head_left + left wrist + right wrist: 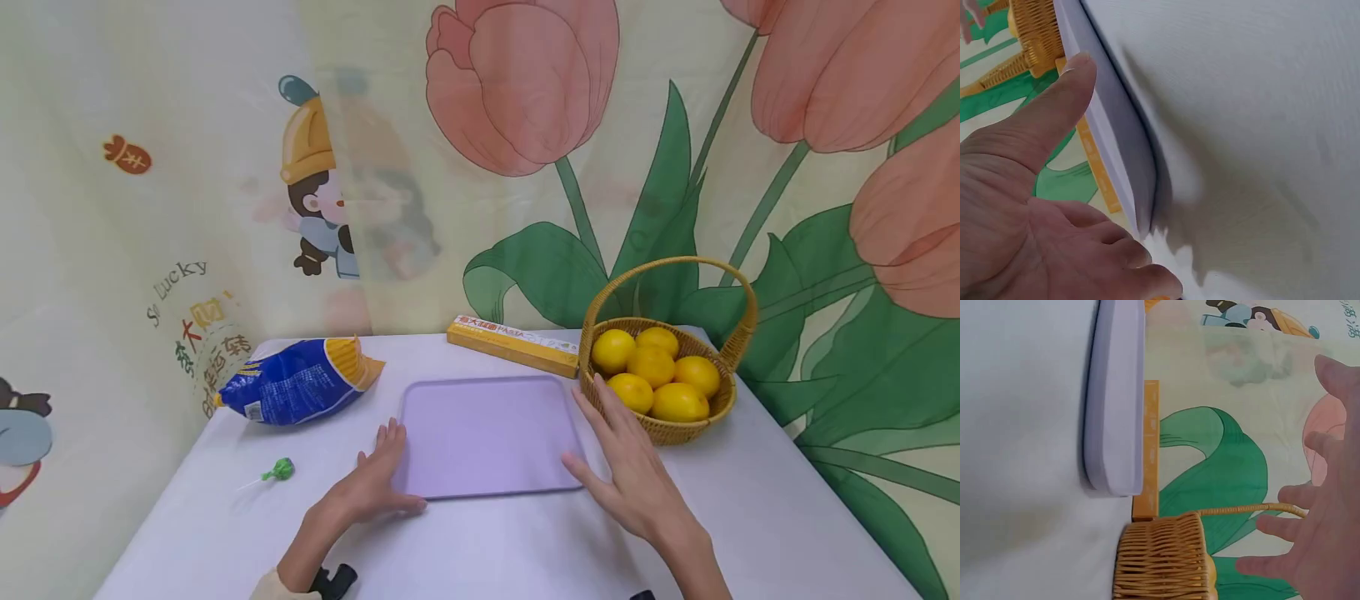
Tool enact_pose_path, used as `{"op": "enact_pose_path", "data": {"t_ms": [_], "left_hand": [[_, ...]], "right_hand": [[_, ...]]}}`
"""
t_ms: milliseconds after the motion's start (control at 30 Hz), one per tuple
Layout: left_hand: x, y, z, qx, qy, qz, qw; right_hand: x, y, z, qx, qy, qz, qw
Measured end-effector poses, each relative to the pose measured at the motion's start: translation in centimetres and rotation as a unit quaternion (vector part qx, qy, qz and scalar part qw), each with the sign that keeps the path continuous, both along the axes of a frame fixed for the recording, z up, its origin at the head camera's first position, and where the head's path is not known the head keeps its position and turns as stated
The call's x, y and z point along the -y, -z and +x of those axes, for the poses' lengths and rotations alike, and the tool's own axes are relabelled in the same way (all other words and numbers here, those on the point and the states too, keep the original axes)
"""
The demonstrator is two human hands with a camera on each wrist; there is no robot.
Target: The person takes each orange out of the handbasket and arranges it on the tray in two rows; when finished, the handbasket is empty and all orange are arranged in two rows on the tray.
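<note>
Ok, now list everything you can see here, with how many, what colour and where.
Backdrop: 1, cream with pink and green prints, at the back
Table: 1, white, in front of backdrop
Tray: 1, purple, mid-table
Basket: 1, tan, right of tray
Fruit: 6 visible, yellow, in basket
Box: 1, yellow and white, behind tray
Bag: 1, blue and yellow, back left
Lollipop: 1, green, in front of bag
Wrist gear: 1 at each wrist, black
Sleeve: 1, beige, left forearm
Left hand: 1, bare, at tray's left edge
Right hand: 1, bare, by tray's right edge
</note>
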State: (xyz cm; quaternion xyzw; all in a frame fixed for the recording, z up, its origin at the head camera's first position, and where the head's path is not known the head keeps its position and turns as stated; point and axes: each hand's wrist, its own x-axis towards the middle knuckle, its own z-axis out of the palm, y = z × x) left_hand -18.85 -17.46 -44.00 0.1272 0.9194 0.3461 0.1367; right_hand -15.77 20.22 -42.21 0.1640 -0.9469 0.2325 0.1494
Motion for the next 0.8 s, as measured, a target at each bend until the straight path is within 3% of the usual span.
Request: {"op": "enact_pose_path", "data": {"t_ms": [167, 300, 467, 633, 800], "left_hand": [[0.2, 0.6, -0.4, 0.013, 0.002, -0.004, 0.9999], [0.1, 0.6, -0.7, 0.017, 0.004, -0.011, 0.9998], [0.2, 0.3, -0.7, 0.012, 0.012, -0.015, 0.9997], [0.2, 0.3, -0.7, 0.016, 0.006, -0.014, 0.9998], [0.5, 0.7, -1.0, 0.021, 0.009, -0.02, 0.9996]], "right_hand": [[-0.8, -1.1, -0.7, -0.01, 0.003, -0.019, 0.9998], [-2.4, -2.5, -1.6, -0.031, 0.008, -0.064, 0.9974], [-5.5, -4.5, -4.4, -0.081, 0.027, -0.139, 0.9866], [-9.3, -6.1, -8.5, -0.018, 0.074, -0.14, 0.9872], [-12.3, -5.9, -12.5, 0.083, 0.071, -0.123, 0.9864]]}}
